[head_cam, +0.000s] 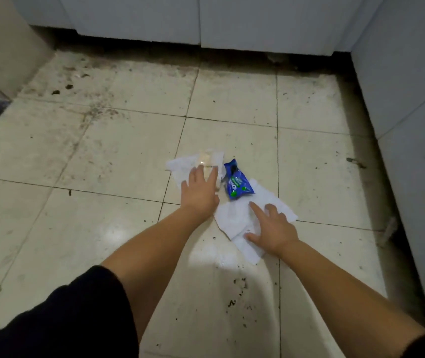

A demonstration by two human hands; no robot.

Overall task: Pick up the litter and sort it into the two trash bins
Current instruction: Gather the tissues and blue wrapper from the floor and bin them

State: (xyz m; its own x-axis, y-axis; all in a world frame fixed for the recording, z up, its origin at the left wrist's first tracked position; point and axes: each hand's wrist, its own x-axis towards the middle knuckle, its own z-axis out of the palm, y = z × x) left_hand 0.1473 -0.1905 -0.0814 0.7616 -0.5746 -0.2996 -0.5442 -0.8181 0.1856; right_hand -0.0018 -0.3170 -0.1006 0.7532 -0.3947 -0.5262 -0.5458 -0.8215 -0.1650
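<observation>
grimy pale tiled floor under white cabinets.

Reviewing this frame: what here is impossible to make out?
- Two trash bins: none in the head view; outside the frame.
- Pale item under the left hand: glare and the fingers hide what it is; grip unclear.
- Blue wrapper: print too small and crumpled to read.
- Right hand on the white paper: pressing or pinching, unclear.
- Gap under the cabinets: too dark.

Single head-worn wide-angle view, looking forward and steeply down at tiled floor; both forearms reach in from bottom edge, close range.
</observation>
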